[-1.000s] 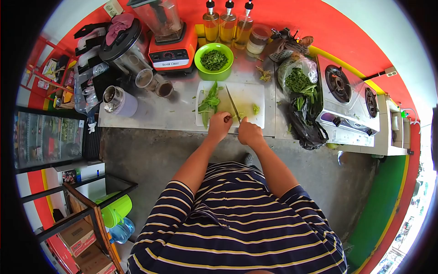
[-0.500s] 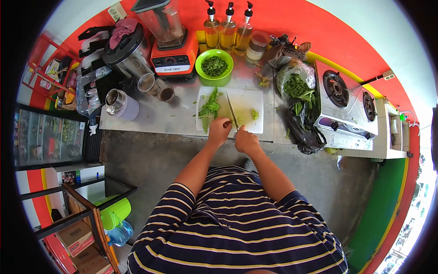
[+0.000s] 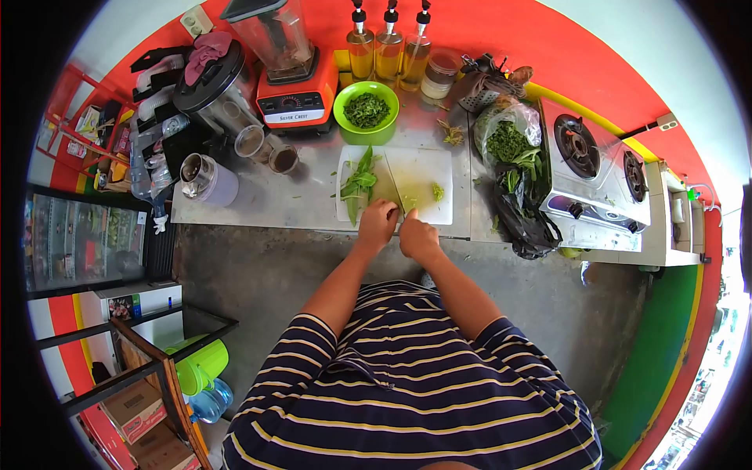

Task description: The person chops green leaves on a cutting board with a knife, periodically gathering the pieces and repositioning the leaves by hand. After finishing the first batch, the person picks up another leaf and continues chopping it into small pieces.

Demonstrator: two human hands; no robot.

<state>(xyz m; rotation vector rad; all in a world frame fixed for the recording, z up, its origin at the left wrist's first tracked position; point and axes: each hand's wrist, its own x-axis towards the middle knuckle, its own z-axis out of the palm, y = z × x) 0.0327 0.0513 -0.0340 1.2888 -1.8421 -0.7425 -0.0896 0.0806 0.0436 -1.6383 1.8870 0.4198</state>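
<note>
My right hand [image 3: 420,237] is wrapped round the handle of a kitchen knife [image 3: 395,178], whose blade points away from me over the white cutting board [image 3: 433,162]. The blade looks thin from above. Close against its left side is my left hand [image 3: 379,223], fingers curled in a pinch at the board's near edge; what they hold is hidden. Long green leaves [image 3: 360,185] lie on the board left of the blade. To its right sits a small heap of pale green chopped pieces [image 3: 437,192]. Behind the board, a lime-green bowl [image 3: 342,117] contains chopped greens [image 3: 366,110].
A red blender [image 3: 294,102] and three pump bottles [image 3: 388,55] line the back wall. Cups [image 3: 283,160] and a metal-topped jug [image 3: 210,182] stand left. On the right are a clear bag of greens [image 3: 507,141], a black plastic bag [image 3: 523,215] and a gas stove [image 3: 593,180].
My right hand has shifted slightly left with the knife, bringing it closer to my left hand. The blade now shows narrower. The leaves and bowl keep their places.
</note>
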